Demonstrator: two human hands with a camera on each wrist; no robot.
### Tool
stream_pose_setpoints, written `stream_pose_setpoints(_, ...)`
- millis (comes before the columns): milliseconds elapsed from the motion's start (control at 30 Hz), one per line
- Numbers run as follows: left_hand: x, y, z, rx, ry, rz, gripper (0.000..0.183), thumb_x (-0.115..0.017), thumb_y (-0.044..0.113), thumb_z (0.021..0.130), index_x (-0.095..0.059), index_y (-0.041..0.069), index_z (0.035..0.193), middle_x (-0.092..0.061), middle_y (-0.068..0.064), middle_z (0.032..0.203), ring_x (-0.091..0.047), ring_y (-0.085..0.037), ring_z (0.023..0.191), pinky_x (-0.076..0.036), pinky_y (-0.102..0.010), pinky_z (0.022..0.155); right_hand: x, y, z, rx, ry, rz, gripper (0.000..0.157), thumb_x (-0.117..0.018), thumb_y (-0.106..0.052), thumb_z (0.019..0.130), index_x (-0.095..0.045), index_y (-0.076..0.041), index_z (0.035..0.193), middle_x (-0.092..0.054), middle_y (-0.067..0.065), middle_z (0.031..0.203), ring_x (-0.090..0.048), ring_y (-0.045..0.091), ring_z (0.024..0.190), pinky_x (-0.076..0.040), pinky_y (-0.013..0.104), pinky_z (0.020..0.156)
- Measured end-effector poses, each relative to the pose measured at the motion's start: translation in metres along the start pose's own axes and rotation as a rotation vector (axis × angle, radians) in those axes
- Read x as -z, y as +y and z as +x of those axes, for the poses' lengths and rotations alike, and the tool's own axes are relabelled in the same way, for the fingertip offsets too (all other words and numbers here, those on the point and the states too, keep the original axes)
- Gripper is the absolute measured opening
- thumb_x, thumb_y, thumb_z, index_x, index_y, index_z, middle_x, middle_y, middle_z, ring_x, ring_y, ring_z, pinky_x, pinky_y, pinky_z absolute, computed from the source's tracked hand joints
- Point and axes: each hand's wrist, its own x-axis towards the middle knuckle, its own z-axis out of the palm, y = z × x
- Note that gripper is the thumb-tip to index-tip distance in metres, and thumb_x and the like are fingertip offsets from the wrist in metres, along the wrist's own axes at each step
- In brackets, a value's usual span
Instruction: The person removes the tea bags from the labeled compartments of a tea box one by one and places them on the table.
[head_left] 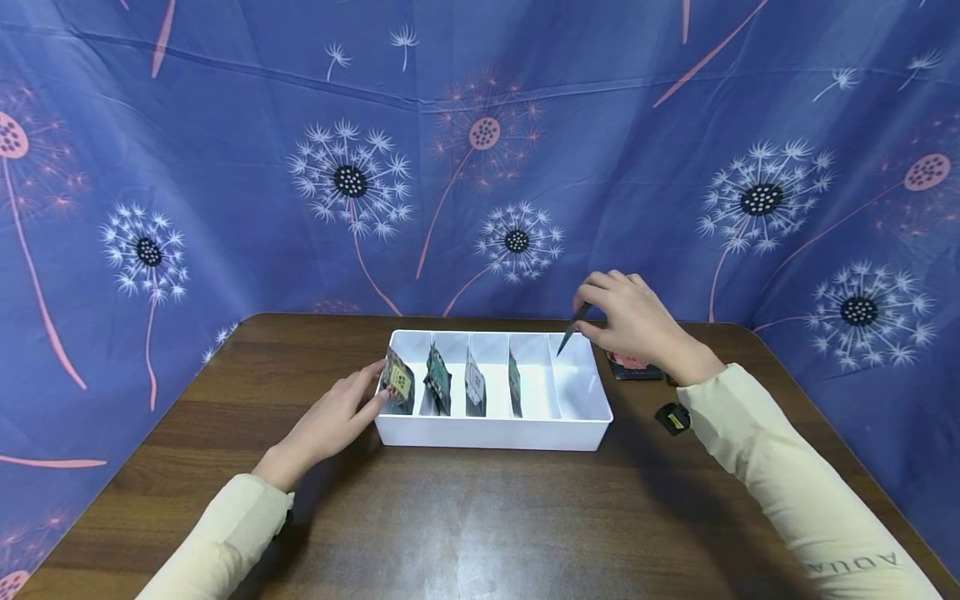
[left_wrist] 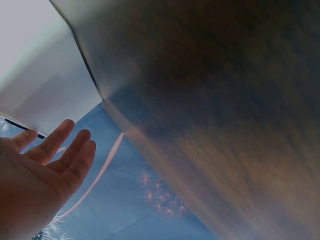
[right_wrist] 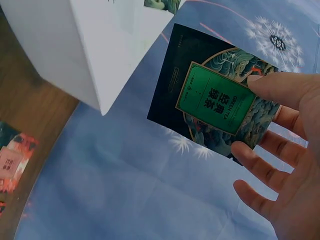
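My right hand [head_left: 624, 312] pinches a dark green tea sachet [right_wrist: 215, 100] between thumb and fingers, above the rightmost compartment of a white divided box [head_left: 491, 432]. "GREEN TEA" is printed on its bright green label. My left hand [head_left: 333, 417] rests against the box's left end, its fingers [left_wrist: 75, 150] loosely extended along the wall. Standing tilted in the other compartments are a sachet with a yellow label [head_left: 400, 383], a green sachet [head_left: 438, 382], a pale-labelled sachet [head_left: 475, 387] and a thin dark sachet [head_left: 514, 385].
Right of the box, partly under my right arm, lies a red and black sachet [head_left: 633, 365]. A small black object with a yellow-green mark [head_left: 673, 418] sits nearer on the brown wooden table [head_left: 465, 517]. A blue dandelion-patterned cloth [head_left: 600, 167] hangs behind and beside the table.
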Motion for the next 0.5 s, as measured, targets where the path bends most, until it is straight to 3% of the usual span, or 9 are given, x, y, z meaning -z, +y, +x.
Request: stream_pose_setpoints(500, 0.0, -0.002, 0.0, 0.001, -0.004, 0.004, 0.056, -0.038, 0.048, 0.095, -0.027, 0.022, 0.143, -0.042, -0.009, 0.14, -0.042, -0.034, 0.125, -0.036, -0.054, 0.098, 0.008, 0.028, -0.027, -0.15, -0.018, -0.021, 0.012, -0.071, -0.021, 0.076, -0.064, -0.015, 0.084, -0.06, 0.005, 0.096, -0.052, 0.028, 0.087, -0.036, 0.044, 0.07)
